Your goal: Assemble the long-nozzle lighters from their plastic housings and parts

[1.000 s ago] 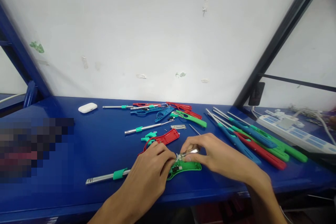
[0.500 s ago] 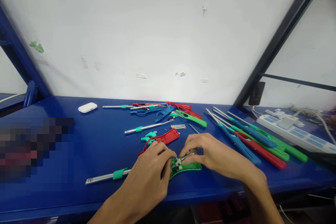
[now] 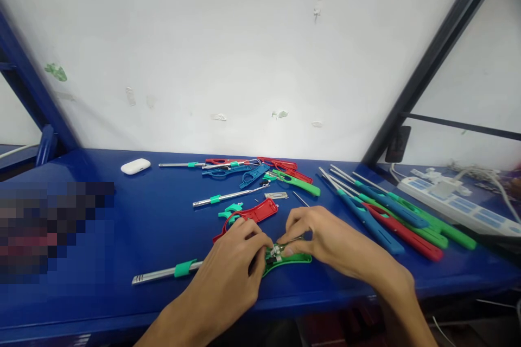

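An opened long-nosed lighter lies near the table's front edge; its green handle half (image 3: 301, 260) holds small metal and black inner parts. My left hand (image 3: 232, 260) is closed over the trigger end of this lighter, hiding much of it. The lighter's metal tube (image 3: 163, 274) with a teal collar sticks out left of that hand. With thumb and fingers, my right hand (image 3: 321, 233) pinches a clear fuel tank (image 3: 291, 241), mostly covered, at the green half. Just behind lie a red handle half (image 3: 262, 211) and a teal trigger piece (image 3: 232, 210).
Further back lie a loose metal tube (image 3: 222, 197), a small metal part (image 3: 277, 195), a thin rod (image 3: 301, 199), a green handle (image 3: 299, 181) and blue handle halves (image 3: 254, 175). Several whole lighters (image 3: 402, 227) and a power strip (image 3: 459, 203) are right. A white case (image 3: 135, 166) sits left.
The clear fuel tank, tilted up a moment ago, now sits lower and flatter in the green handle half. My right fingers have shifted slightly with it; my left hand is nearly still.
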Available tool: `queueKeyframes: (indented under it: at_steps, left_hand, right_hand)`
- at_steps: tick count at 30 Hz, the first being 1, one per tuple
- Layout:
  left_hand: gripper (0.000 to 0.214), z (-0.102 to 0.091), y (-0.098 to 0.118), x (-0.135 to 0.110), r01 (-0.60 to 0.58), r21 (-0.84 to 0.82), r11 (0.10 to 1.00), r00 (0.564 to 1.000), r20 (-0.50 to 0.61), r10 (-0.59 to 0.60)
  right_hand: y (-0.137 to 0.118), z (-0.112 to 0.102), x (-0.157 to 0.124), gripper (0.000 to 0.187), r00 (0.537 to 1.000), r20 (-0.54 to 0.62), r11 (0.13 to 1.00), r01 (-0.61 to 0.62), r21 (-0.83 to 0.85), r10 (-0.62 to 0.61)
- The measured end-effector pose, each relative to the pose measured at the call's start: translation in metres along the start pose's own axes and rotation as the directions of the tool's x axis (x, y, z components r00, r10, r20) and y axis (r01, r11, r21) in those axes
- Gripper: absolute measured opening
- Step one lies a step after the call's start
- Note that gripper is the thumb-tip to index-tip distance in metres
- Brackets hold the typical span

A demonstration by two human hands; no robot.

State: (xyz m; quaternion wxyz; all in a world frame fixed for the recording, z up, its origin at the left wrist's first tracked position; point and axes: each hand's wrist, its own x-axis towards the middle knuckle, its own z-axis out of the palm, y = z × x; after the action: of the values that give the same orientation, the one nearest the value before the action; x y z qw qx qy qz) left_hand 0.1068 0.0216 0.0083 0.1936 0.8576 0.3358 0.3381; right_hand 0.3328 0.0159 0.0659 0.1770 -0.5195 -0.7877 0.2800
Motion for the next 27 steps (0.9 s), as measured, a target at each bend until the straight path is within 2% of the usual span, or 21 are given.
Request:
queueKeyframes:
  at_steps: [6,12,16,22,27]
  left_hand:
    - [0.03,0.0007,-0.0004,-0.0008,-0.002,0.001,1.0,1.0,0.019,0.002]
    - [0.032,-0.0004,0.0004,-0.0012,-0.014,0.02,1.0,1.0,0.027,0.013]
    - [0.032,0.0001,-0.0012,-0.0012,-0.03,0.024,0.999,0.999,0.015,0.029]
    - [0.031,0.0002,-0.0014,-0.002,-0.052,0.026,0.998,0.999,0.006,0.052]
    - [0.029,-0.0038,0.0067,-0.0029,-0.046,0.026,0.999,0.999,-0.012,0.046]
  right_hand:
    - [-0.0001,-0.0019,-0.0027,0.015,1.0,0.027,0.998,-0.014,0.061,0.012]
    - [-0.0016,-0.0045,0.0018,0.031,0.997,0.061,0.999,0.045,-0.015,-0.044]
    - [-0.0002,-0.0038,0.0016,0.028,0.996,0.057,0.997,0.068,-0.029,-0.066]
    - [0.0051,-0.003,-0.001,0.029,0.997,0.072,0.995,0.024,0.095,-0.031]
    - [0.007,-0.0028,-0.0008,0.031,0.997,0.077,0.992,0.008,0.126,-0.018]
